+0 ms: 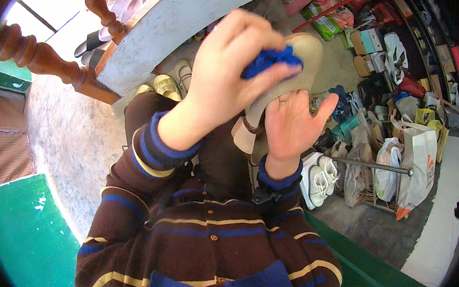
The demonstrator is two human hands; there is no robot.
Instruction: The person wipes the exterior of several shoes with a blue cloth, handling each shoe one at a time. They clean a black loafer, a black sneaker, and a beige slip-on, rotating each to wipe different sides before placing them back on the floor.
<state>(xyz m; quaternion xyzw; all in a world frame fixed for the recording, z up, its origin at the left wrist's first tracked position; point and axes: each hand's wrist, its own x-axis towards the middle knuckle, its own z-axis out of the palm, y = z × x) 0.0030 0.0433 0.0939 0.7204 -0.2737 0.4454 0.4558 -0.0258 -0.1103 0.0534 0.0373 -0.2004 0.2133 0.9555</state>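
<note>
My left hand [236, 59], slightly blurred, pinches a crumpled blue cloth [270, 63] between thumb and fingers, against or just over the upper side of a beige shoe [307, 54]. That shoe is tilted, its rounded toe away from me and its pale block heel [245, 136] towards me. On my right hand [291, 126] the palm faces up and the thumb sticks out to the side. Its fingers bear the shoe and pass out of sight into or behind it; which of the two cannot be told. A dark brown edging shows near the heel.
Beyond my left knee, yellowish shoes [167, 87] stand by a grey stair side [173, 30] with turned wooden balusters [42, 58]. At right are white sneakers [320, 177], a metal rack [369, 164] with bags, a white tote bag [418, 162], and stacked boxes [368, 43].
</note>
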